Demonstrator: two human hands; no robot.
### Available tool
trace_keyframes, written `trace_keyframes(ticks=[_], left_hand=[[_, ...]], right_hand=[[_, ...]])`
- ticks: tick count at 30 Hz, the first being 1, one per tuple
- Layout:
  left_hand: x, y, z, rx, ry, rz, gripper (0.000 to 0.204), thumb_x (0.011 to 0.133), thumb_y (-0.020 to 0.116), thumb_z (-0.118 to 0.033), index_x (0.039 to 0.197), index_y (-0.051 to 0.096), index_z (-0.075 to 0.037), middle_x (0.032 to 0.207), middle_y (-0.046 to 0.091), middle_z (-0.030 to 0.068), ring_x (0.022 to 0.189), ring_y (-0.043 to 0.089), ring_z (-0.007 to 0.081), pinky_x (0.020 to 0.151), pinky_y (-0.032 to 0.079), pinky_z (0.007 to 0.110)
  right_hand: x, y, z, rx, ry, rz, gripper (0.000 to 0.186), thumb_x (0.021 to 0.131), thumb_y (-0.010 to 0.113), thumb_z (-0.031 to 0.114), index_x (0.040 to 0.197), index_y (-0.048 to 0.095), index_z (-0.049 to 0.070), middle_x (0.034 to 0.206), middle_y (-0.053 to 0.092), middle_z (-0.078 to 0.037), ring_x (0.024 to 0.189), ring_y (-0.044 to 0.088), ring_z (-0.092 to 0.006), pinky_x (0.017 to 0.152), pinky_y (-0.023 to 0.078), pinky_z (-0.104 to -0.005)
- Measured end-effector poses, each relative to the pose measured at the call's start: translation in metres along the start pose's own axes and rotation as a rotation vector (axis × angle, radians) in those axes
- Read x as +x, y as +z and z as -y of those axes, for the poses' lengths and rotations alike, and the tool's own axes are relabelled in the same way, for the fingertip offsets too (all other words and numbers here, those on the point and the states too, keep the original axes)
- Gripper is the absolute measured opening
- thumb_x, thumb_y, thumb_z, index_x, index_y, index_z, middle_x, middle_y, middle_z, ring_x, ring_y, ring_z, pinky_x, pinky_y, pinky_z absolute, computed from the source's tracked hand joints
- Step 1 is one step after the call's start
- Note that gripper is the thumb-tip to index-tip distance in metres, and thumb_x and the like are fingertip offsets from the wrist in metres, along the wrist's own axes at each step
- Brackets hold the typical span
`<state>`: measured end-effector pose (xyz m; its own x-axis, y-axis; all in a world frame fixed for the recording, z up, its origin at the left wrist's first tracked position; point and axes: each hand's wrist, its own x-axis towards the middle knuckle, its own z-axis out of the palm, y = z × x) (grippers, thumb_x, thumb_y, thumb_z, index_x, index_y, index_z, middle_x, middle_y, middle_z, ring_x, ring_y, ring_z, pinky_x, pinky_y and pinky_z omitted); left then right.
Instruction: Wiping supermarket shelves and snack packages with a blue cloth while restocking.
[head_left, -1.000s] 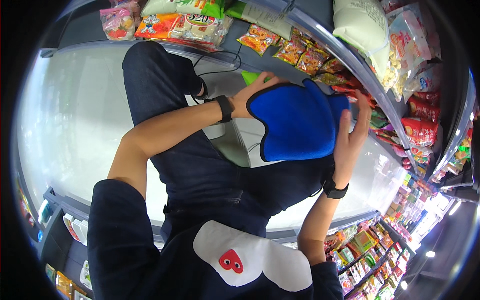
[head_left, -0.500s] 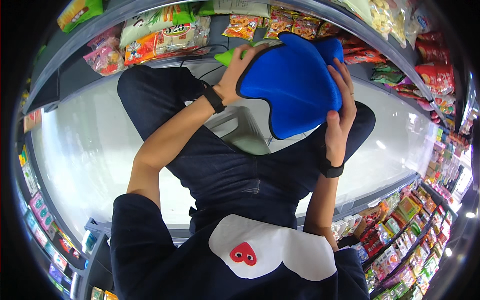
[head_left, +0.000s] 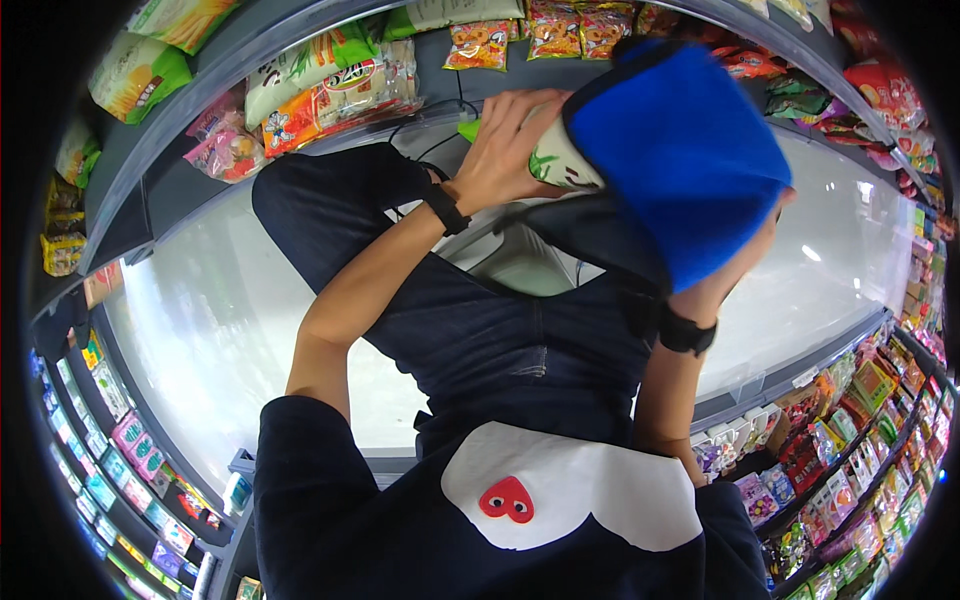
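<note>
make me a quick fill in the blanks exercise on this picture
1. The left hand holds a green-printed ____ packet.
2. The right hand touches ____ fabric.
3. The red patch on the shirt is shaped like a ____.
4. The left wristband is ____.

Missing words: white; blue; heart; black

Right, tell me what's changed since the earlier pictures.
The blue fabric has shifted rightward; the right hand, earlier against its side, is now partly hidden behind it. A pale package now shows in the left hand, where only a green corner did before. The orange snack bags stay put.
</note>
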<state>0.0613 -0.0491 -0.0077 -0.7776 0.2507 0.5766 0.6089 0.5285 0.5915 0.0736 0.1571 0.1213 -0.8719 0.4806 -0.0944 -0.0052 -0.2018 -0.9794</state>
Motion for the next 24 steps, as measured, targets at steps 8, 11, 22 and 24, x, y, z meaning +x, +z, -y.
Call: trace_keyframes(ticks=[8, 11, 22, 24], left_hand=[[0.003, 0.017, -0.011, -1.055, -0.411, -0.152, 0.089, 0.074, 0.075, -0.001, 0.145, 0.022, -0.005, 0.132, 0.047, 0.0068, 0.117, 0.049, 0.0155, 0.098, 0.044, 0.032], [-0.005, 0.015, -0.019, -1.864, -0.827, -0.297, 0.078, 0.081, 0.067, 0.003, 0.144, 0.023, -0.012, 0.132, 0.046, 0.0063, 0.115, 0.051, 0.0157, 0.095, 0.046, 0.032], [-0.018, 0.007, 0.001, -1.008, -0.574, 0.051, 0.060, 0.089, 0.056, -0.014, 0.141, 0.026, -0.005, 0.134, 0.038, 0.0103, 0.124, 0.038, 0.0181, 0.105, 0.030, 0.032], [-0.009, 0.000, 0.000, -1.046, -0.603, 0.095, 0.060, 0.090, 0.051, -0.016, 0.142, 0.024, -0.005, 0.133, 0.039, 0.0094, 0.121, 0.040, 0.0182, 0.104, 0.029, 0.032]], right_hand=[[-0.015, -0.003, -0.022, -0.188, -0.335, -0.015, 0.038, 0.104, 0.030, 0.030, 0.111, 0.051, -0.001, 0.103, 0.059, -0.010, 0.088, 0.059, -0.0192, 0.081, 0.046, -0.0303], [-0.014, 0.020, -0.052, -0.440, -0.687, 0.191, 0.048, 0.096, 0.050, 0.033, 0.127, 0.045, -0.003, 0.123, 0.051, -0.020, 0.112, 0.049, -0.0312, 0.098, 0.035, -0.0382], [0.014, 0.006, -0.079, -0.165, -0.020, 0.257, 0.054, 0.099, 0.044, 0.038, 0.141, 0.035, 0.004, 0.131, 0.050, -0.013, 0.117, 0.051, -0.0206, 0.100, 0.039, -0.0325], [0.027, -0.004, -0.084, -0.029, 0.133, 0.226, 0.062, 0.099, 0.039, 0.047, 0.143, 0.031, 0.005, 0.137, 0.045, -0.014, 0.122, 0.049, -0.0263, 0.103, 0.039, -0.0360]])
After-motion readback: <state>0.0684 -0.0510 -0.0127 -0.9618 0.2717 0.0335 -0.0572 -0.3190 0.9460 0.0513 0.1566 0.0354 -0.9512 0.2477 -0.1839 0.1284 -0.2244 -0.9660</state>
